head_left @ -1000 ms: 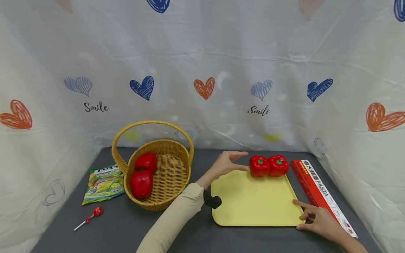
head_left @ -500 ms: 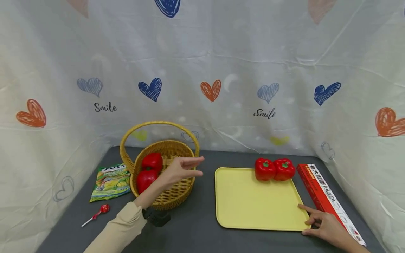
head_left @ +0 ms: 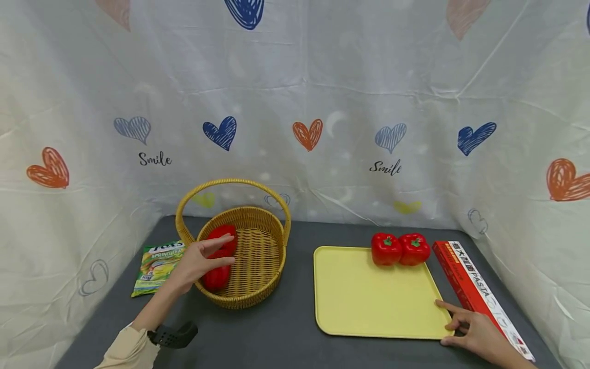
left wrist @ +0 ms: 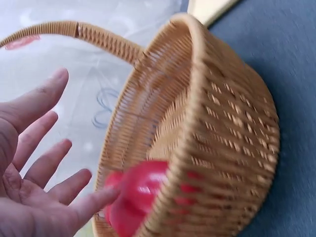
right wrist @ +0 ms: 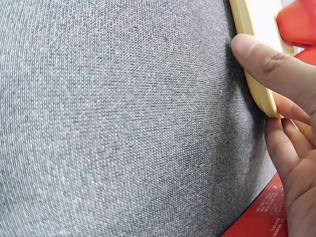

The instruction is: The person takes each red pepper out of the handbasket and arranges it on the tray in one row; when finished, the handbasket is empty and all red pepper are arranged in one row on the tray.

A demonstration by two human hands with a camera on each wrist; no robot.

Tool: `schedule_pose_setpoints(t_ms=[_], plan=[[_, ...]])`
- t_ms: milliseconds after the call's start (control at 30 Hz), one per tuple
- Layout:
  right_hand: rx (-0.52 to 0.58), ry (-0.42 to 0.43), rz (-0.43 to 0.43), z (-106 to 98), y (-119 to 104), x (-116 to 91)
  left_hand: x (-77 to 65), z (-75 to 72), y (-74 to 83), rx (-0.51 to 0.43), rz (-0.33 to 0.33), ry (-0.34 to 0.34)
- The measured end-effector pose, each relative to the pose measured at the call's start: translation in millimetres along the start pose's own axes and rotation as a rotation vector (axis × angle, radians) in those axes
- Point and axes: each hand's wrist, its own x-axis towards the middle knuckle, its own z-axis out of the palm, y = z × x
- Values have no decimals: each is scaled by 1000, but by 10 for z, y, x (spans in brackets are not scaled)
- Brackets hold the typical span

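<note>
Over the near-left rim of a wicker basket [head_left: 251, 300], my left grip [head_left: 198, 262] is hanging loosely spread, holding nothing; from a distance, I am struggling to tell whether its little finger is touching the red produce [head_left: 216, 280] lying just past it inside. Well to the right, my right grip [head_left: 473, 329] is pinching the near corner of a yellow tray [head_left: 373, 300] on the counter [head_left: 258, 341]. Beyond that grip, two red bell peppers [head_left: 386, 250] are sitting side by side; just to its right, a pasta box [head_left: 481, 294] is lying.

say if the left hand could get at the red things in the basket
Likely yes: the left hand holds nothing, its fingers spread apart at the open basket, and the red things lie on that side, with no lid.
</note>
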Motion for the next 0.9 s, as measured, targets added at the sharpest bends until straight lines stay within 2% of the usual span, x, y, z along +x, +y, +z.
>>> schedule_pose_setpoints(t_ms=[133,333,400,567,667,800,900], plan=[[15,6,-6,15,-6,-1,-56,-42,-26,31,-5,32],[14,26,-31,30,2,0,-48,-43,-72,65,-17,116],[4,37,-45,25,2,-4,-22,-26,-91,55,-21,133],[-5,61,-69,19,2,-13,58,34,-121,-40,-47,130],[-5,66,-61,24,-4,-12,86,55,-109,-58,-113,150],[-16,57,-36,28,-17,-8,103,51,-75,-58,-250,184],[-11,53,-44,22,-16,-9,119,17,-47,-14,-334,137]])
